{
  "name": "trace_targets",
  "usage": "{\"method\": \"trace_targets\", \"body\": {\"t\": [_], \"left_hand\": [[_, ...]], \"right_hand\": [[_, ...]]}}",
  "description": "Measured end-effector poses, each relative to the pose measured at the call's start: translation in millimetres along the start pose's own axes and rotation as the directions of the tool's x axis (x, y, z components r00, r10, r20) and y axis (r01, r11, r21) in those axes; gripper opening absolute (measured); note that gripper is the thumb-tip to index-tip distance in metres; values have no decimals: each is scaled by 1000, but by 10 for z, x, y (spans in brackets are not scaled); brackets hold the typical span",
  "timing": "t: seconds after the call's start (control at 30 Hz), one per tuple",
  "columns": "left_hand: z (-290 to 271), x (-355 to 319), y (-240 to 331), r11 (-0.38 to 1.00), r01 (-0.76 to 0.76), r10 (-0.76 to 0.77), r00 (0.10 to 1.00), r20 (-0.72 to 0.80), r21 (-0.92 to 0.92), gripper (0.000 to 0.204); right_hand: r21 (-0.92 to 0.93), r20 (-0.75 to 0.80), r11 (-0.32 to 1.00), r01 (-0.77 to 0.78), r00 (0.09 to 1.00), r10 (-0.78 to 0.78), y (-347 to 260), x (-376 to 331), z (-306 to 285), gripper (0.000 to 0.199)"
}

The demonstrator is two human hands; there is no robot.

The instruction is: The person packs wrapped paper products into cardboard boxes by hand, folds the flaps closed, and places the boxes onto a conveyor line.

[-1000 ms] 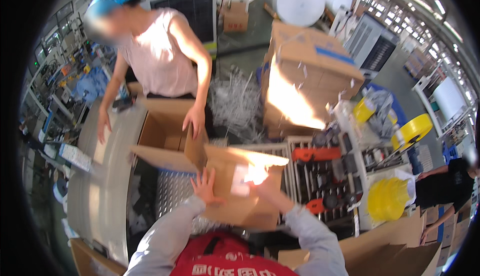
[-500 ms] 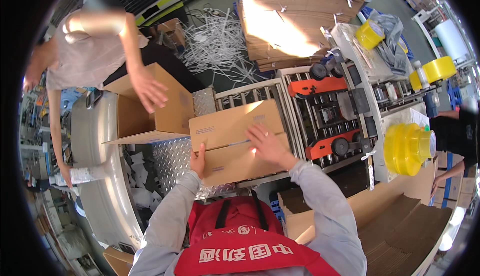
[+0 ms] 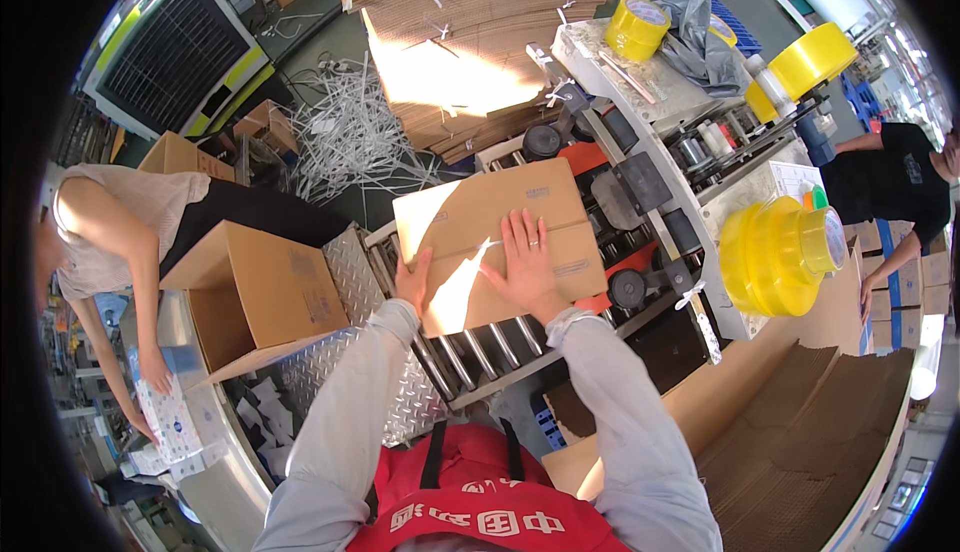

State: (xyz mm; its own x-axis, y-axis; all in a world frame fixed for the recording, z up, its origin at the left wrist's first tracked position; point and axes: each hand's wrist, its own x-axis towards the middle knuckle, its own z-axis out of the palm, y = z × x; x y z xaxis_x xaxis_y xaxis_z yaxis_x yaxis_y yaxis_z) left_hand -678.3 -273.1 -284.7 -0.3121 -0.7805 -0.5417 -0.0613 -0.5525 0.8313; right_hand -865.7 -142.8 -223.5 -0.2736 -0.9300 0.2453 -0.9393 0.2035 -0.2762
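A closed cardboard box (image 3: 480, 202) lies on the metal roller conveyor, its far right end up against the orange-sided part of a tape sealing machine (image 3: 632, 187). My right hand (image 3: 525, 262) rests flat on top of the box, fingers stretched out, beside the middle seam. At the box's left end, my left hand (image 3: 408, 280) presses with the palm side against the edge; some of its fingers are partly hidden. Neither hand is gripping the box. Bright sunlight falls across part of the cardboard.
An open box (image 3: 265, 302) stands to the left, near a co-worker whose hands (image 3: 155, 377) hold a white patterned package (image 3: 170, 422). Yellow tape rolls (image 3: 775, 257) sit at the right. Flat cardboard stacks (image 3: 470, 42) rise behind, with white strapping scraps (image 3: 350, 137) on the floor.
The box has moved right along the rollers into the machine's entrance, both my hands going with it. The co-worker's arm has left the open box for the white package. My view has shifted.
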Motion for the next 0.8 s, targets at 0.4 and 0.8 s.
{"method": "trace_targets", "body": {"t": [0.4, 0.8], "left_hand": [[675, -407, -414, 978, -10, -22, 989, 149, 209, 101], [-2351, -2144, -944, 745, 39, -449, 768, 457, 666, 54]], "right_hand": [[-29, -212, 970, 241, 947, -242, 921, -127, -281, 40], [344, -31, 928, -141, 986, 161, -1694, -1980, -1064, 26]]}}
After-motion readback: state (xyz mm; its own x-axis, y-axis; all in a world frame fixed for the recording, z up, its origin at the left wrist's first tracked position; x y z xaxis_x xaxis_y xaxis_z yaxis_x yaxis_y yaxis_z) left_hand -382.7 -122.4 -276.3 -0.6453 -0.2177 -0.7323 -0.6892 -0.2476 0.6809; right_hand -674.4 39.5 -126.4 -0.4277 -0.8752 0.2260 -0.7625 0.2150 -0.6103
